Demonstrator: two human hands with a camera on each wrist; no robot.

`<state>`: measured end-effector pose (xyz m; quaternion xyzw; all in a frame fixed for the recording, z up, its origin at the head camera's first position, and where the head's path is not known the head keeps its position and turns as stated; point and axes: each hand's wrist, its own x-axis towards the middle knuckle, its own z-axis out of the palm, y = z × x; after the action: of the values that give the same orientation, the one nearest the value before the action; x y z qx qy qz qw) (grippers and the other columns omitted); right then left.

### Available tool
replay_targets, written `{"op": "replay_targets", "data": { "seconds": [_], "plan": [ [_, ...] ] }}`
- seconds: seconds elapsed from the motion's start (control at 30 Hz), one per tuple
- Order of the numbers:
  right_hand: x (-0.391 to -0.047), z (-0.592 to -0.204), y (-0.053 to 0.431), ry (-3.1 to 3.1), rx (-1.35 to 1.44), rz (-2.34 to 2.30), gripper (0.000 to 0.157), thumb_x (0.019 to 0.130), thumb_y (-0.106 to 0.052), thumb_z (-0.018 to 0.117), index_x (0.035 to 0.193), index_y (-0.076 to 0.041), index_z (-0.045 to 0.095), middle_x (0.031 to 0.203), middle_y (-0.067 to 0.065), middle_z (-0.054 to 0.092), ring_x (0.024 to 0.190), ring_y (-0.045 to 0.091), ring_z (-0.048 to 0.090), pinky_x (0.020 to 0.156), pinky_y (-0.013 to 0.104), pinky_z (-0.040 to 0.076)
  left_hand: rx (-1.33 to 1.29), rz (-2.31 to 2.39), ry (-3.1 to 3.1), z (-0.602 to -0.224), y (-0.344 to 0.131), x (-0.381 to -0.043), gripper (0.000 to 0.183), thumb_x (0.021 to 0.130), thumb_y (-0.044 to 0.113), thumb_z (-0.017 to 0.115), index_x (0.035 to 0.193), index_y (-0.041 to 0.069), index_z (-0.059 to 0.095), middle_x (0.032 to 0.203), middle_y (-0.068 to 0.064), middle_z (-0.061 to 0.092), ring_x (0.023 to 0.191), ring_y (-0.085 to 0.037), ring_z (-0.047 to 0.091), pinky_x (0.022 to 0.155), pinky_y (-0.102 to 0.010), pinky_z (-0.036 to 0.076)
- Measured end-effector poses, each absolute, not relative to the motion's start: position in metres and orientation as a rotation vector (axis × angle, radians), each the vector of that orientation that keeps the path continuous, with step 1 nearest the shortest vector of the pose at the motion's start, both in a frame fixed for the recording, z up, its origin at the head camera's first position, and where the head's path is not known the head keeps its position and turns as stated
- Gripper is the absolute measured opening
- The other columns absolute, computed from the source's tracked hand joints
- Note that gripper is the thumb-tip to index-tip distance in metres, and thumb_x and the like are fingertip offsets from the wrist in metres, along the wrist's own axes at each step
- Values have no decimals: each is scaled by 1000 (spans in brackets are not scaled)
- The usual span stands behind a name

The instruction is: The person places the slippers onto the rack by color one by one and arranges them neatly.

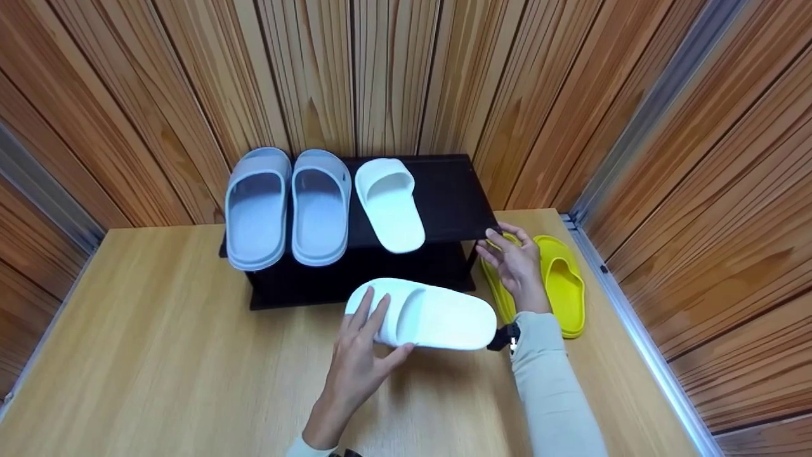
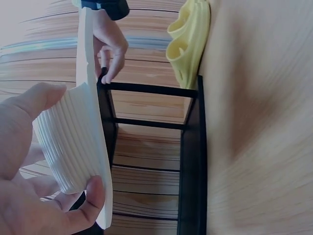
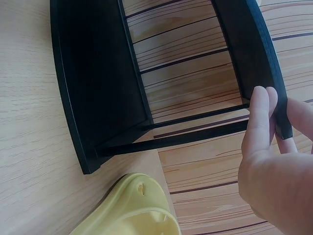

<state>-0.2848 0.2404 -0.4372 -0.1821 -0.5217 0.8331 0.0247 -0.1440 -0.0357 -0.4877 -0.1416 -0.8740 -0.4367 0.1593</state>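
Note:
My left hand [image 1: 358, 358] holds a white slide slipper [image 1: 457, 319] by its strap, thumb on one side and fingers on the other, above the floor in front of a dark two-tier shoe rack [image 1: 450, 197]. The ribbed strap of this slipper [image 2: 68, 139] shows in the left wrist view. With my right hand [image 1: 519, 270] I pinch the front right corner of the rack's upper shelf, the thumb and fingers on opposite faces of the board. On that shelf lies another white slipper [image 1: 398, 216], toe toward the wall.
Two grey slippers [image 1: 257, 216] sit side by side on the shelf's left part. A pair of yellow slippers [image 1: 564, 289] lies on the floor right of the rack, beside my right forearm. Wood-patterned walls [image 1: 393, 76] enclose the back and sides.

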Motion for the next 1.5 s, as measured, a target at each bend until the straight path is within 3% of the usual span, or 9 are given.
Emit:
{"op": "replay_targets", "data": {
  "seconds": [0.4, 0.77, 1.17, 1.27, 1.4, 1.5],
  "plan": [
    [-284, -439, 241, -1603, -547, 2568, 30, 96, -3, 68, 124, -8, 57, 113, 11, 61, 81, 21, 70, 85, 34, 58, -482, -1237, -2344, -472, -36, -149, 77, 79, 27, 90, 145, 5, 56, 157, -20, 40, 121, -32, 51, 92, -45, 55],
    [-283, -436, 242, -1625, -618, 2566, 32, 97, -8, 69, 127, -11, 57, 117, 10, 58, 87, 22, 69, 87, 33, 57, -535, -1166, -2275, -446, -41, -166, 78, 76, 25, 92, 143, 5, 57, 155, -21, 42, 133, -41, 46, 99, -51, 51],
    [-283, -436, 240, -1771, -686, 2432, 35, 98, -15, 69, 131, -13, 57, 122, 10, 55, 91, 20, 67, 79, 27, 59, -575, -1098, -2278, -420, -48, -195, 75, 78, 26, 91, 142, 7, 58, 154, -19, 44, 135, -38, 44, 106, -52, 44],
    [-284, -437, 239, -1801, -693, 2404, 38, 99, -17, 68, 134, -13, 56, 121, 11, 55, 86, 18, 66, 73, 25, 59, -597, -1067, -2262, -413, -50, -205, 74, 76, 26, 92, 140, 6, 60, 152, -20, 46, 126, -37, 50, 101, -51, 47],
    [-285, -435, 238, -1791, -720, 2407, 36, 101, -15, 64, 136, -13, 56, 128, 12, 55, 91, 17, 66, 77, 24, 58, -635, -1048, -2253, -403, -51, -221, 73, 76, 25, 92, 139, 5, 61, 151, -21, 47, 115, -37, 52, 93, -48, 50],
    [-286, -434, 238, -1783, -755, 2416, 34, 104, -10, 58, 137, -14, 57, 131, 9, 55, 78, 13, 62, 69, 17, 54, -657, -1057, -2277, -395, -52, -230, 73, 78, 26, 91, 140, 5, 59, 153, -20, 44, 118, -37, 50, 94, -46, 51]
  ]
}}
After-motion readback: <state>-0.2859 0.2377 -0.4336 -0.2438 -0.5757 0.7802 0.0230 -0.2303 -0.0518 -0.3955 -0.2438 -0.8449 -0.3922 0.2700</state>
